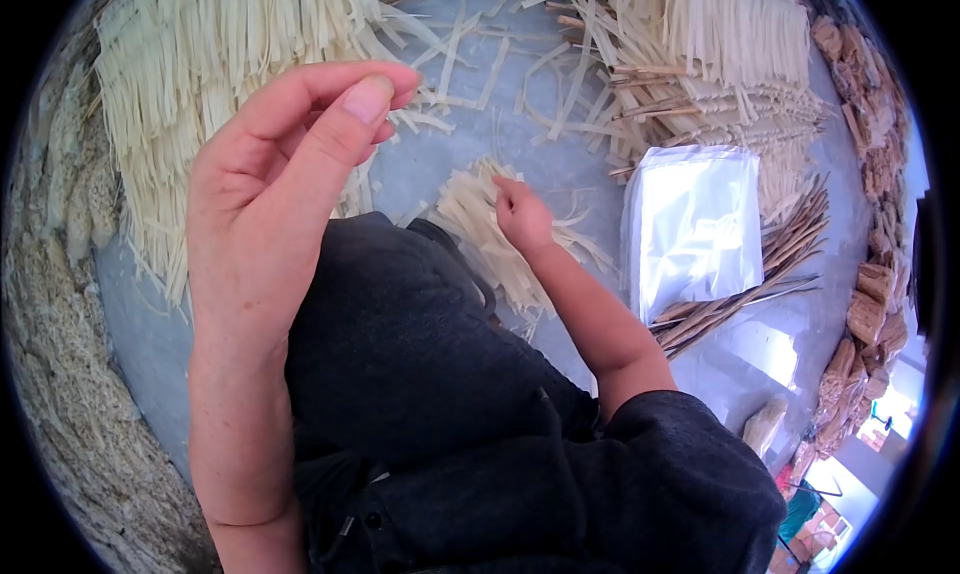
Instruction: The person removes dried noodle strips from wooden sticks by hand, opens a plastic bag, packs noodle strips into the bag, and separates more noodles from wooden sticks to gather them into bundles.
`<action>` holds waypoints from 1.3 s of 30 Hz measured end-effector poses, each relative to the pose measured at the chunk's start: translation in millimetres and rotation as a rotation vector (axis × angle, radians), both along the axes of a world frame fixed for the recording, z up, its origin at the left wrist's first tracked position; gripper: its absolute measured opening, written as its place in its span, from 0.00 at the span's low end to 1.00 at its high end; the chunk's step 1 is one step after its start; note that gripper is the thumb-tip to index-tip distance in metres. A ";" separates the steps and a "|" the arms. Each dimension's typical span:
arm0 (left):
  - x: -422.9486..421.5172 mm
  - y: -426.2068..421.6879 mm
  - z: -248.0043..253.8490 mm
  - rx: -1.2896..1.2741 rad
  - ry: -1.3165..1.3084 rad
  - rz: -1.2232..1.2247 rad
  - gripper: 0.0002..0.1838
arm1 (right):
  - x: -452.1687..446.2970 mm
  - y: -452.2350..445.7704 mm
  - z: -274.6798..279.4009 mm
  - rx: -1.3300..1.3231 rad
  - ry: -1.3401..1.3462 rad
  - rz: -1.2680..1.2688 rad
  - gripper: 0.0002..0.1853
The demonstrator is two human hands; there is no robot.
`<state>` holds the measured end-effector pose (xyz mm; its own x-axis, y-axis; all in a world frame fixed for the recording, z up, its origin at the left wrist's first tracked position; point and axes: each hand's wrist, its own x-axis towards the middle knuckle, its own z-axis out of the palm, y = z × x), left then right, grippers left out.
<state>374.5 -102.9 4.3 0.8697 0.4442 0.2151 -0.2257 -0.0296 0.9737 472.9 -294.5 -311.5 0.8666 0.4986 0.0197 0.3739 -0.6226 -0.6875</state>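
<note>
My left hand [275, 174] is raised high and close to the camera on the left. Its thumb presses against the bent fingers in a pinch, and whatever lies between them, if anything, is hidden. Farther down, my right hand [522, 214] is over a small heap of pale flat noodle-like strips [480, 209] in front of my dark-clothed leg. Its index finger points out over the strips while the others curl under, so their grip is out of sight. Beside my right forearm lies a stack of shiny silvery plastic bags [695, 219].
Large layered piles of pale strips rise at the back left [230, 34] and back right [740, 34]. Thin brown sticks [790, 234] lie beside the bags. Loose strips litter the grey surface [590, 164]. Brown packages [870, 294] line the right edge; a rough pale mass [60, 374] borders the left.
</note>
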 end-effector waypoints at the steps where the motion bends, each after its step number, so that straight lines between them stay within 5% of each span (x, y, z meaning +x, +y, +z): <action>1: -0.3 0.9 4.5 0.006 0.003 -0.017 0.11 | 3.3 3.7 15.8 0.000 0.001 0.001 0.17; 8: 0.9 -14.2 35.6 0.009 0.217 -0.044 0.11 | 20.9 7.4 146.2 0.147 0.378 0.162 0.16; 11: 2.1 -22.4 29.4 0.469 0.272 -0.004 0.11 | 8.5 9.0 244.0 0.404 0.266 0.439 0.14; 15: 1.1 -6.3 37.6 0.247 0.574 -0.310 0.11 | 18.3 3.5 279.6 0.654 0.205 0.649 0.13; 16: 0.4 -5.1 37.3 0.217 0.610 -0.347 0.12 | 24.3 0.3 278.6 0.655 0.203 0.649 0.13; 18: -2.2 -4.3 32.9 0.189 0.564 -0.322 0.13 | 39.3 -10.6 275.3 0.671 0.809 0.732 0.09; 19: -3.4 -5.0 31.4 0.186 0.522 -0.289 0.13 | 46.1 -18.7 278.1 0.617 0.897 0.722 0.06; 26: -7.2 -16.3 17.0 0.263 0.453 -0.275 0.12 | 26.3 -31.2 256.9 0.687 0.844 0.524 0.06; 29: -4.1 -6.8 11.7 0.520 0.364 -0.243 0.11 | 29.2 -30.6 252.7 0.603 0.879 0.547 0.08; 31: -3.1 -12.2 41.3 0.503 0.575 -0.292 0.10 | 31.4 -31.8 239.5 0.372 1.081 0.616 0.08; 36: -8.8 -16.7 8.1 0.959 0.490 -0.069 0.09 | 10.5 -27.8 131.0 0.182 1.134 0.435 0.11; 38: -7.6 -20.1 20.5 1.044 0.446 -0.023 0.08 | -11.4 -29.0 50.8 0.078 0.971 0.265 0.13; 39: -6.8 -23.0 40.6 0.889 0.480 -0.101 0.09 | -18.8 -35.2 11.1 0.079 0.967 0.268 0.13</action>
<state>367.7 -125.8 44.9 0.9758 0.2130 0.0503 0.1416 -0.7898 0.5968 454.1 -329.7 -300.4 0.3875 0.7072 -0.5914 -0.2455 -0.5392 -0.8056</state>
